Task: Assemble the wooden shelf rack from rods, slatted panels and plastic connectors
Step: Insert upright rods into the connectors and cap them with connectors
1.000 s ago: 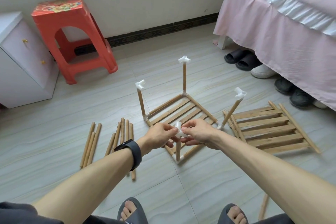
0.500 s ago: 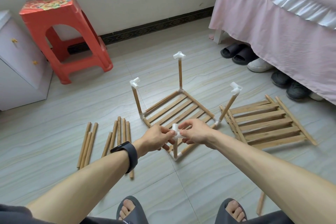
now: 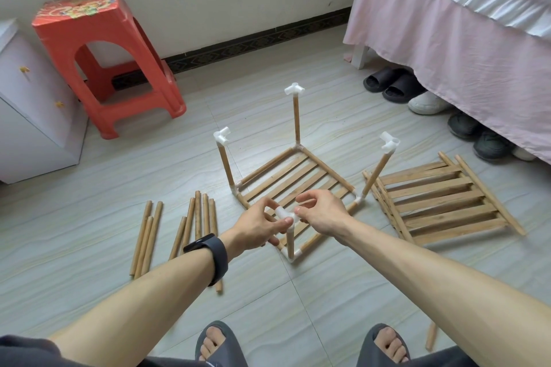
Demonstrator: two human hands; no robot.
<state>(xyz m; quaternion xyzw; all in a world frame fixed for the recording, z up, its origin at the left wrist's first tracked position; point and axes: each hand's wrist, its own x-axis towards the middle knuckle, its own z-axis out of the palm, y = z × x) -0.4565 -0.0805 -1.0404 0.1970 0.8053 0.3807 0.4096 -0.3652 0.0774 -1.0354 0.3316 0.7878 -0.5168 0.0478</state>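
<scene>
Status: the rack's base frame (image 3: 298, 173), a slatted panel bordered by rods and corner joints, lies flat on the floor (image 3: 328, 292). Four upright rods stand at its corners. Three carry white plastic connectors: left (image 3: 222, 136), rear (image 3: 294, 89) and right (image 3: 389, 141); the right upright leans outward.

Step in hand: capping the near upright rod (image 3: 289, 240) with the fourth white connector (image 3: 283, 213). The left hand (image 3: 253, 228) pinches the connector between thumb and curled fingers. The right hand (image 3: 323, 211) has its fingers curled at the connector's right end, with the thumb tip on the plastic; the index finger arches above it. Whether the connector is fully seated on the rod cannot be told, as the hands hide the joint.

Stock remaining: loose rods (image 3: 190, 226) lie on the floor to the left of the frame, and stacked slatted panels (image 3: 432, 197) lie to its right, just beside the leaning upright.

Handling assessment: the parts appear light and stiff. The connector is smooth plastic and may slip under a loose pinch; it is best held by its side arms and pressed straight down the rod's axis. The upright is thin and held only at its foot, so off-axis force would likely tilt it or work the lower joint loose. Steadying the rod below the connector seems advisable.
</scene>
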